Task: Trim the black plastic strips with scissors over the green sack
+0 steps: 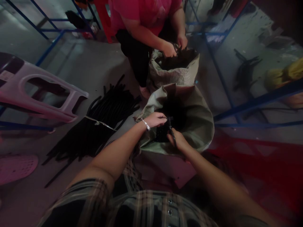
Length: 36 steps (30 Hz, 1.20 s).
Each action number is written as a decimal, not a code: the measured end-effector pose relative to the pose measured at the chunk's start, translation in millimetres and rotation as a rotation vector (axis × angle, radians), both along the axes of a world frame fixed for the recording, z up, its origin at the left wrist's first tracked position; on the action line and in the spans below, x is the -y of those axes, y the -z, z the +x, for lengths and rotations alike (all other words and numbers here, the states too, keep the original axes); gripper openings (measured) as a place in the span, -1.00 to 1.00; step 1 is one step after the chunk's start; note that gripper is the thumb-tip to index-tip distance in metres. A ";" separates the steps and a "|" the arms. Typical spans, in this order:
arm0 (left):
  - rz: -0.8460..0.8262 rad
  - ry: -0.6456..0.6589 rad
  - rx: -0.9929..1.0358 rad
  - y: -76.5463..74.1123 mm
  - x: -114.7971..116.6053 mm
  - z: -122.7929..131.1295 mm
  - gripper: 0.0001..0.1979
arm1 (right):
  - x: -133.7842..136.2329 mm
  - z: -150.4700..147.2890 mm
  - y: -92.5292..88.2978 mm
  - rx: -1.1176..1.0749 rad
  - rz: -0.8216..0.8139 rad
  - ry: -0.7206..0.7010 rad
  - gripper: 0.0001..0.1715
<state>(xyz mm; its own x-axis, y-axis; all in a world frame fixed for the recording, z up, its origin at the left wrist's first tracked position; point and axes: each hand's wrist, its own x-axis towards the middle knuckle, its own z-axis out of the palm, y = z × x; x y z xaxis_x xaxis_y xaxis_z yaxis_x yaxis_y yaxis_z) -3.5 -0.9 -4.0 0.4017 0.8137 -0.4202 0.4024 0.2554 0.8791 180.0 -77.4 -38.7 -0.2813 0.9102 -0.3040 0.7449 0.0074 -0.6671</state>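
Observation:
My left hand [156, 119], with a silver bracelet at the wrist, is closed over the mouth of a large woven sack [201, 126]. Its fingertips pinch a short end of black tube [170, 118], hard to see against the dark inside. My right hand [179, 139] grips dark-handled scissors [173, 135], their blades pointing up at the tube beside my left fingertips. Black pieces [162, 134] lie in the sack below my hands, only dimly visible. To the left, a tied bundle of long black tubes [104, 123] rests on the floor.
A co-worker in a pink shirt [146, 14] works with both hands over a second woven sack [175, 75] just beyond mine. A plastic stool [47, 75] stands at left. Blue metal frames [255, 101] flank the right side, and a red surface [265, 167] lies below them.

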 end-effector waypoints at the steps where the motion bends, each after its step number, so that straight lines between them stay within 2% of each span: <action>1: -0.001 0.002 -0.002 -0.9 0.2 0.1 -0.77 | 0.0 0.0 0.0 -0.004 -0.001 -0.004 -0.78; 11: 0.004 0.010 -0.014 -9.9 0.8 -0.4 -0.79 | -0.8 -0.1 0.7 0.010 -0.033 -0.001 -0.82; 22: 0.028 0.067 -0.013 -4.1 2.0 1.2 -0.76 | -2.3 1.3 0.3 0.041 -0.018 -0.005 -0.80; 28: 0.013 0.039 -0.019 -1.3 0.0 0.2 -0.77 | 0.2 1.3 3.4 -0.019 0.047 0.036 -0.81; 36: 0.022 0.033 -0.036 -8.9 -1.6 -7.1 -0.73 | -0.9 1.4 1.7 -0.069 0.090 0.141 -0.72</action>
<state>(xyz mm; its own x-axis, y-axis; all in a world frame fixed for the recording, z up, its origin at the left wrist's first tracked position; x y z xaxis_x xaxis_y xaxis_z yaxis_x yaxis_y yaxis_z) -10.6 0.7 5.0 0.4134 0.8092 -0.4176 0.4422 0.2225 0.8689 181.4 -76.5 -40.4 -0.1664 0.9648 -0.2036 0.6953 -0.0316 -0.7180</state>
